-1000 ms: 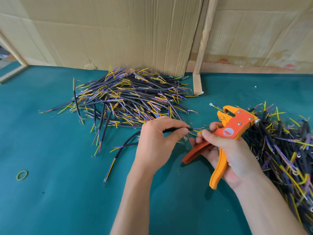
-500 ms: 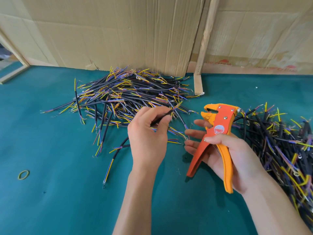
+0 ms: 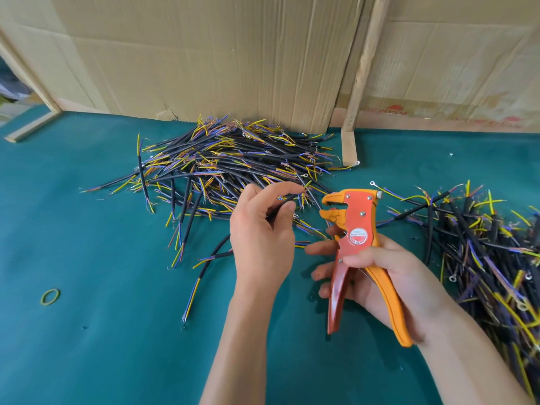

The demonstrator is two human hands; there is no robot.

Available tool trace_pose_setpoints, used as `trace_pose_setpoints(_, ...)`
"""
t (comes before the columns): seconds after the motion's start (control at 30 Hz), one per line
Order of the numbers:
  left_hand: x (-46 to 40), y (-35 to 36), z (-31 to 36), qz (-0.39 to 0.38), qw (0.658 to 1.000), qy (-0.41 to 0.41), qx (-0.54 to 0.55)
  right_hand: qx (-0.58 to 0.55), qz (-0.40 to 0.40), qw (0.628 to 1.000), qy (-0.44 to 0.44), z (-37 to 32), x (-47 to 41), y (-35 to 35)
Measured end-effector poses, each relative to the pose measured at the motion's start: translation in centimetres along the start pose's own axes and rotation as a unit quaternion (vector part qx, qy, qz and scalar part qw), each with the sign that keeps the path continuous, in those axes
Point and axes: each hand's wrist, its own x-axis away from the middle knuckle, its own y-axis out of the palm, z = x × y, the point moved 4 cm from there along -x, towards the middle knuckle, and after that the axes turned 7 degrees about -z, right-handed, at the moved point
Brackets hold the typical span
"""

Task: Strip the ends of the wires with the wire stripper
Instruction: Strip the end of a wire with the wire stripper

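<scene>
Orange plastic wire stripper [image 3: 358,229] sits upright in the right hand [image 3: 388,276], fingers wrapped round both handles. Left hand [image 3: 263,238] fingers pinch one black rubbery wire [image 3: 287,197]; two tangled piles flank them on green felt tabletop [image 3: 87,258].

A makeshift wiring workshop: a teal-covered surface [image 3: 87,331] backed by creased cardboard sheets [image 3: 204,54] and a rough wooden strip [image 3: 361,74], heaped with piles of cut black cables [image 3: 233,162] beside an orange wire stripper [image 3: 358,238].
</scene>
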Motion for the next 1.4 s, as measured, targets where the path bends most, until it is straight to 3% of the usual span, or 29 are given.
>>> trace_pose_setpoints(0.37, 0.2, 1.0, -0.2, -0.028, 0.999, 0.005, 0.024, 0.02, -0.022, 1.0, -0.011, 0.2, 0.0, 0.5)
trace_pose_setpoints(0.63, 0.2, 1.3, -0.2, -0.028, 0.998, 0.004, 0.063, 0.038, 0.028, 0.998, -0.04, -0.2, -0.1, 0.4)
trace_pose_setpoints(0.87, 0.1, 1.1, -0.5, -0.043, 0.995, -0.015, 0.093, 0.08, 0.001, 0.997, -0.022, -0.2, 0.1, 0.3)
trace_pose_setpoints(1.4, 0.1, 1.1, -0.5, -0.059, 0.991, -0.037, 0.117, 0.052, -0.01, 0.999, -0.003, -0.1, 0.0, 0.5)
